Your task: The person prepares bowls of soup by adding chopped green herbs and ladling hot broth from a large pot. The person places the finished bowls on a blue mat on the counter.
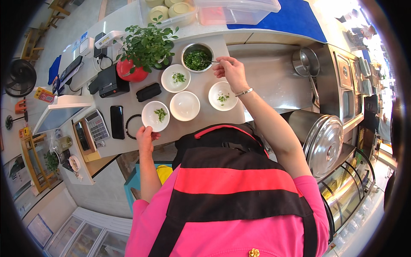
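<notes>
My left hand [147,138] grips the near rim of a white bowl [155,116] with chopped green herbs inside. In my right hand [228,71] is the handle of a metal spoon [221,62], its bowl end down in the chopped greens [196,60] of a round stainless steel container [210,51]. Just left of that container stands a second white bowl [176,78] holding some greens. An empty white bowl [185,106] sits between the others. Below my right hand, another white bowl [223,96] has a few scattered greens.
A potted plant in a red pot [131,70], a black printer [114,82], a black pouch [148,92], a phone [117,122] and a beaded bracelet [129,123] lie to the left. A large lidded pot [326,146] and a steel saucepan [305,61] stand to the right.
</notes>
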Demonstrator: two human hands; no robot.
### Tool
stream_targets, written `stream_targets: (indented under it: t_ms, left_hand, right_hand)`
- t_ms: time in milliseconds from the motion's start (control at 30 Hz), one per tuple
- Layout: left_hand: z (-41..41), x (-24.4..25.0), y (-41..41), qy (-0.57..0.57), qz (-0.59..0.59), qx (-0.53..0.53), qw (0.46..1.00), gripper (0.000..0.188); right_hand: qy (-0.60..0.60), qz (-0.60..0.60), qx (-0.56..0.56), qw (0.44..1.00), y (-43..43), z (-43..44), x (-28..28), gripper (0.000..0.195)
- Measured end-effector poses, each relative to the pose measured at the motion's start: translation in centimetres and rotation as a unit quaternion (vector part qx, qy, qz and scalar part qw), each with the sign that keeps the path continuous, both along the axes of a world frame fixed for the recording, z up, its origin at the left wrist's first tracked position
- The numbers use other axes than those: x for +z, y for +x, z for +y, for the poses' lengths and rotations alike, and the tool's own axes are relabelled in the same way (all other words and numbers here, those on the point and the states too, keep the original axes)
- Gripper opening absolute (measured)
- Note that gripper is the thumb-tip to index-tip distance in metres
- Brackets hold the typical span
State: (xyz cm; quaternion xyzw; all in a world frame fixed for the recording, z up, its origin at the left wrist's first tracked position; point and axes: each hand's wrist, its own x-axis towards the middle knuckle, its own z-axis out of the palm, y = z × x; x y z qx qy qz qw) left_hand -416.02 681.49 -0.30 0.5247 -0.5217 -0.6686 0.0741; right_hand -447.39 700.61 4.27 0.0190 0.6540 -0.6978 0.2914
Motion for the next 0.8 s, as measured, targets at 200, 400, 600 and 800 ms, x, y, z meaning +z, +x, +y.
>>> stream_targets:
  t_ms: [200,400,600,800]
  left_hand:
    - [0.4,-1.0,-0.3,0.041,0.016,0.032,0.999,0.014]
    - [0.6,-2.6,0.0,0.052,0.025,0.056,0.997,0.014]
    - [1.2,-3.3,0.0,0.060,0.021,0.064,0.996,0.015]
    - [1.1,-3.7,0.0,0.069,0.019,0.080,0.994,0.015]
  right_hand:
    - [-0.063,-0.050,-0.007,0.997,0.6,2.0,1.9,0.023]
    - [-0.118,-0.079,-0.005,0.990,1.9,4.5,4.2,0.025]
    - [-0.100,-0.045,-0.007,0.994,3.8,9.2,5.6,0.025]
    - [-0.006,0.024,0.017,1.000,7.2,13.7,1.3,0.020]
